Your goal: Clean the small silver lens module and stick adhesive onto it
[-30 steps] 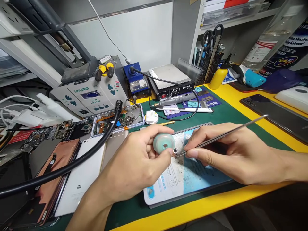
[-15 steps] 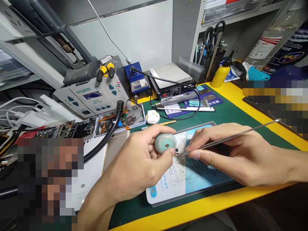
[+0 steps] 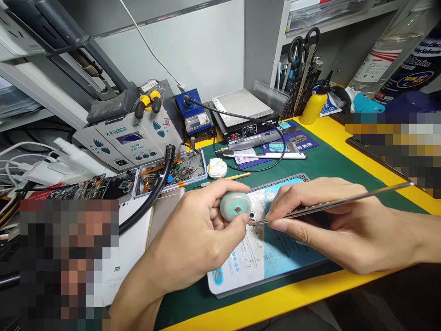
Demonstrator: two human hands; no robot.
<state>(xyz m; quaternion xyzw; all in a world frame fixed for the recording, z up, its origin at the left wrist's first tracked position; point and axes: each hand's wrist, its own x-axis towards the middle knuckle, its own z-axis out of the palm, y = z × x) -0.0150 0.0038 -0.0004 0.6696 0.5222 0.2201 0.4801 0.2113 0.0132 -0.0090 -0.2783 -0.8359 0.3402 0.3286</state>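
Observation:
My left hand (image 3: 203, 230) pinches a round pale green spool (image 3: 235, 206) with a hole in its middle, fingers curled round it. Metal tweezers (image 3: 324, 205) are held in my right hand (image 3: 330, 220), between thumb and fingers. Their tips meet some fine copper-coloured strands (image 3: 251, 222) beside my left thumb; how the strands are held is too small to tell. Both hands are over a blue and white printed pad (image 3: 257, 262), which has dark specks on it. A small dark square piece (image 3: 252, 214) lies on the pad near the spool.
A green mat (image 3: 347, 165) with yellow edges lies under the pad. Behind are a brush (image 3: 268, 155), a hot plate (image 3: 241, 108) and a yellow bottle (image 3: 313, 108). To the left are a tray of parts (image 3: 189, 170), a black hose (image 3: 156, 197) and a white phone back (image 3: 127, 248).
The rear end of the tweezers has swung slightly right and down with my right hand, and the tweezers have turned a little. The whole view has shifted slightly; my left hand still grips the spool.

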